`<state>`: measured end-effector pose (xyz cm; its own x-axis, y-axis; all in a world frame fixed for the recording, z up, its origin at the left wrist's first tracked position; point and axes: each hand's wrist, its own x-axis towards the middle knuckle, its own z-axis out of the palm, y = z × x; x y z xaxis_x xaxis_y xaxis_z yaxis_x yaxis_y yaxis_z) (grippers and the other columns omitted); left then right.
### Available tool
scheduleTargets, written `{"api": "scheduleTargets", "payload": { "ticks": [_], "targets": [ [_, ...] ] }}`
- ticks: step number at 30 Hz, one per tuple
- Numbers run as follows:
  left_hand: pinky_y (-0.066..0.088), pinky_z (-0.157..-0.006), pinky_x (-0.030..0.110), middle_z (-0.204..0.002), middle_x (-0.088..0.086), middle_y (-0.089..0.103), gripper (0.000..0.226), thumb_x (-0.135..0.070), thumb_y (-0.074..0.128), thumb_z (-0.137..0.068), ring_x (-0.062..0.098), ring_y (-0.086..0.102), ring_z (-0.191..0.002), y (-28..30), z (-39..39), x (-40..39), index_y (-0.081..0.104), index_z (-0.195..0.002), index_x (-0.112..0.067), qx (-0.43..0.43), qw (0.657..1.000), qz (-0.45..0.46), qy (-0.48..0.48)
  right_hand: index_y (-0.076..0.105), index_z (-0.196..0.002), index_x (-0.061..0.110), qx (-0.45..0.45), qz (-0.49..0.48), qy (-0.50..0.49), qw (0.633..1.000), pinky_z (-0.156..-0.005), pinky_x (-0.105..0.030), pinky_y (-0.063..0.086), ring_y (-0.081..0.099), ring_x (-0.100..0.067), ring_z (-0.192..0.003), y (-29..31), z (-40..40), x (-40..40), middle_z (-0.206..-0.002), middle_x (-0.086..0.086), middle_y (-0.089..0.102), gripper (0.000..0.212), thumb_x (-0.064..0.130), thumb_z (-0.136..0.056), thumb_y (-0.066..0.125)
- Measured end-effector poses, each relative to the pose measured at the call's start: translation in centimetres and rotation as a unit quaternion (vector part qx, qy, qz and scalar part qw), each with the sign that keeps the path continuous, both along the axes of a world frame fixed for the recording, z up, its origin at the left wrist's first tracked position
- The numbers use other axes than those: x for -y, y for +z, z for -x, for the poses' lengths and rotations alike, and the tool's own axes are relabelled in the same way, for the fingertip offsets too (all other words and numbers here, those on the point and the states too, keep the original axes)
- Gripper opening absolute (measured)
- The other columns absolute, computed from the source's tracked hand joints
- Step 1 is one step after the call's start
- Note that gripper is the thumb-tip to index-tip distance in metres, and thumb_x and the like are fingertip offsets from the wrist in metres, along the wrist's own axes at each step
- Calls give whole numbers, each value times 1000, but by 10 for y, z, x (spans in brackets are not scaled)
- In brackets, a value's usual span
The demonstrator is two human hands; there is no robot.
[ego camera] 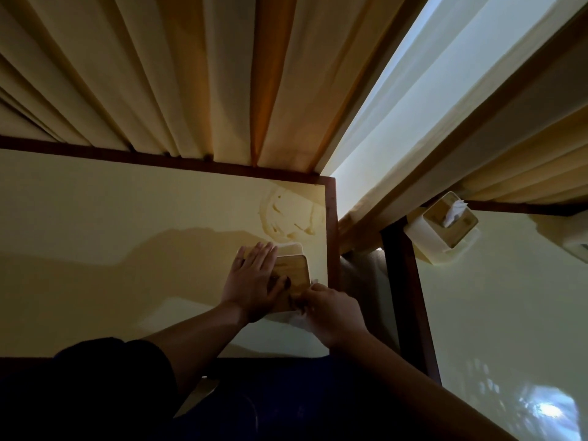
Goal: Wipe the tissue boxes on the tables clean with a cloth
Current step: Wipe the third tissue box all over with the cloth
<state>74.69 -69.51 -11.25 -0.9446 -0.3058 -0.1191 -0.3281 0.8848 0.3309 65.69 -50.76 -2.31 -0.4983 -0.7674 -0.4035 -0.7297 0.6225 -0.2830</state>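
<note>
While I lean over the near counter (95,249), my left hand (254,278) lies flat on the tissue box (294,272), fingers straight and spread over its far-left side, thumb reaching across the wooden lid to steady it. This box sits by the counter's right edge, close to the dark wooden trim, directly ahead of both hands. My right hand (332,310) is curled at the box's near-right corner, pinching what looks like the pale cloth (300,319); only a scrap of it shows under my fingers, so I can't make out how much is bunched there. From where I stand the box's long axis runs away from me toward the curtains (191,74), with the near end hidden under my hands and the far white rim showing beyond my left fingertips. I judge the right hand is nearer to the unwiped right side and lid, so the wiping stroke should run from the near corner away along that axis while the left keeps holding. A smeared damp patch (289,214) marks the counter just beyond the box. A second tissue box (445,230), with a tissue poking up, waits on the neighbouring counter (509,313) well off to my right, across the gap, nearer my right arm.
</note>
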Motion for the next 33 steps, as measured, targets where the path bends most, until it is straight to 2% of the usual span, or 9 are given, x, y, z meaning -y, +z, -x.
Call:
{"api": "scheduleTargets", "payload": {
  "ticks": [3,5,7,14,17,20,24,28,33],
  "targets": [
    [-4,-129,45,-169,6,30,78,-63,21,-103,22,20,-159,-2,1,2,26,-163,-14,-4,1000,3,-8,73,-108,29,-7,-36,-29,999,-76,-31,61,67,-8,-79,3,7,15,-101,8,70,18,43,-97,71],
    [5,-127,48,-163,10,42,77,-61,27,-102,27,34,-154,-2,2,3,36,-159,-11,-8,1000,11,-13,72,-103,23,-13,-59,-43,997,-79,-34,62,69,-13,-80,5,13,29,-95,4,70,10,30,-99,69],
    [10,-124,50,-158,11,49,75,-58,30,-101,30,42,-149,-3,3,3,42,-156,-8,-10,1000,19,-17,69,-98,17,-34,-65,-54,996,-77,-35,63,69,-16,-77,6,20,44,-88,1,68,11,27,-100,65],
    [7,-129,51,-167,6,35,77,-58,20,-103,25,24,-158,0,-2,0,25,-163,-11,-7,1000,12,-11,69,-83,20,-52,-36,-115,991,-72,-41,64,67,-21,-72,6,38,79,-77,1,66,4,21,-86,72],
    [3,-129,49,-166,6,36,79,-60,18,-102,25,24,-158,-1,0,-1,26,-163,-11,-1,1000,13,-5,71,-86,22,-70,-3,-126,990,-72,-39,62,65,-21,-76,5,37,81,-82,3,66,11,20,-92,63],
    [-2,-128,45,-166,8,36,81,-61,16,-101,25,24,-158,-2,2,1,28,-163,-11,5,1000,5,7,69,-111,25,-60,34,-132,989,-78,-38,57,60,-19,-95,-4,26,73,-101,3,64,17,28,-100,56],
    [-4,-130,47,-171,6,26,79,-63,12,-103,23,14,-160,0,1,0,16,-166,-15,19,1000,-3,-9,57,-140,28,-35,53,-135,989,-83,-33,53,52,-19,-116,-12,10,51,-128,3,59,40,37,-100,60],
    [-3,-129,47,-169,6,30,90,-69,-5,-99,23,18,-159,-1,-2,2,23,-164,-15,4,1000,-12,-13,59,-136,31,-58,53,-92,993,-81,-26,51,56,-16,-111,-11,2,31,-127,4,62,36,32,-100,63],
    [-4,-130,46,-169,4,31,81,-65,12,-101,21,16,-160,5,1,1,24,-164,-15,11,1000,-20,-11,62,-131,43,-17,12,-26,999,-76,-25,47,54,-9,-101,-8,-3,8,-122,10,61,35,34,-97,68]
  ]
}}
